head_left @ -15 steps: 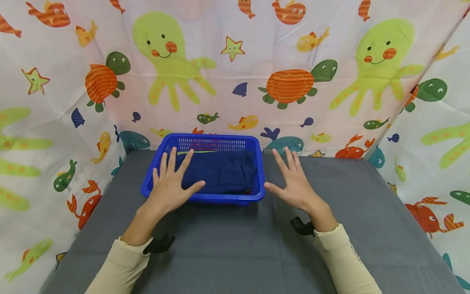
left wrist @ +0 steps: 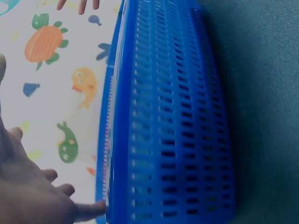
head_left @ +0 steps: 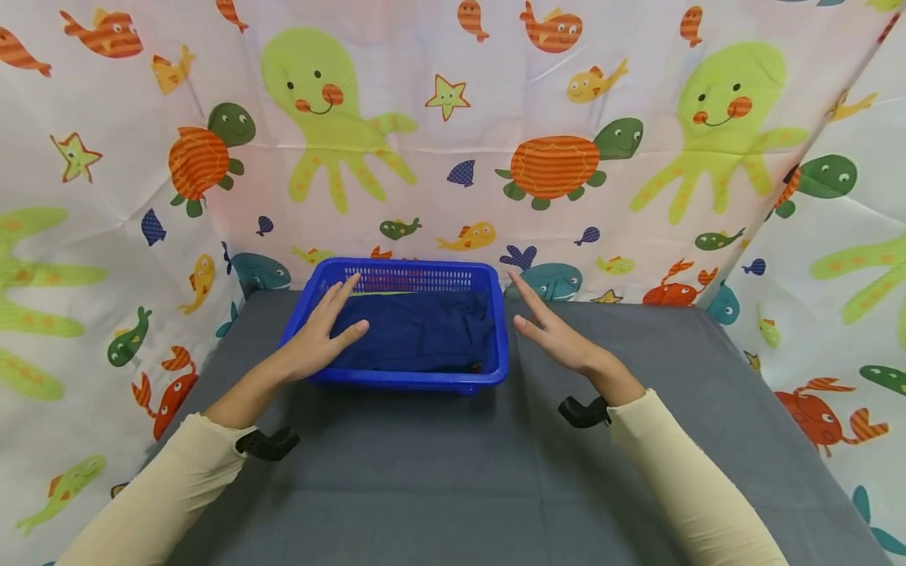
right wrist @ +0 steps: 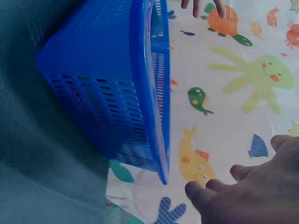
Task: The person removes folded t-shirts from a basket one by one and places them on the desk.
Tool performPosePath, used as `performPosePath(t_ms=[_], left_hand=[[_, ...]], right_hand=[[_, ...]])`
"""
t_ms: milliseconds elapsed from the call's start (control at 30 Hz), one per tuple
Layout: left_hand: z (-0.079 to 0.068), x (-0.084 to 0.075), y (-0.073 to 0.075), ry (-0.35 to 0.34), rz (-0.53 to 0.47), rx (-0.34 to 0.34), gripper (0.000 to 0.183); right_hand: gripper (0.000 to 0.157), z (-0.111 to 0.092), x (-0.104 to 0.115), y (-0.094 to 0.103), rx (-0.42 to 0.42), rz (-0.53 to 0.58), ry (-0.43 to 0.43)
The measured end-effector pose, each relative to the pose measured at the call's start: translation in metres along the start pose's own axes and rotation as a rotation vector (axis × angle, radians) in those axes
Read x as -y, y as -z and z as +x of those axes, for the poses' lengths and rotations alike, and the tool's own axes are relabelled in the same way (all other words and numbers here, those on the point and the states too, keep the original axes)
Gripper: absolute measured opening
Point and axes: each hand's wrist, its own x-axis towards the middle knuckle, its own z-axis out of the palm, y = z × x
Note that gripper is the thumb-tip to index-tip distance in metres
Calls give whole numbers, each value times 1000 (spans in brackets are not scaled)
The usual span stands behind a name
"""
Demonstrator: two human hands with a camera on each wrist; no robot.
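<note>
Two hands flank the basket (head_left: 396, 377) at the far middle of the grey table (head_left: 453, 472): the left hand (head_left: 318, 334) lies flat-fingered over its left rim, the right hand (head_left: 548, 330) hovers spread just beside its right wall. The slotted plastic looks light and fairly stiff, and the dark blue cloth (head_left: 418, 338) inside is soft, so the two side rims seem the best hold.

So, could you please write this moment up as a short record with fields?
surface: grey cloth-covered table
container: blue basket, slotted walls
contents: dark blue cloth lying inside
left hand: open, fingers straight, over the basket's left rim
right hand: open, beside the basket's right rim, apart from it
backdrop: sea-animal print sheet
</note>
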Motion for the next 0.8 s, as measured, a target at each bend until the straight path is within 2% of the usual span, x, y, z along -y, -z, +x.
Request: performPosePath(t_ms=[167, 333, 433, 533, 800], left_hand=[[4, 7, 12, 5, -164, 79, 73], [10, 16, 18, 84, -356, 156, 72], [15, 21, 20, 139, -436, 177, 73], [20, 25, 22, 180, -453, 182, 74], [24, 30, 26, 248, -439, 220, 76]], right_hand=[[67, 14, -1, -1, 63, 151, -15], [64, 24, 0, -5, 104, 277, -53], [67, 32, 1, -7, 117, 338, -90], [73, 40, 2, -8, 128, 392, -128], [71, 59, 9, -12, 162, 509, -252]])
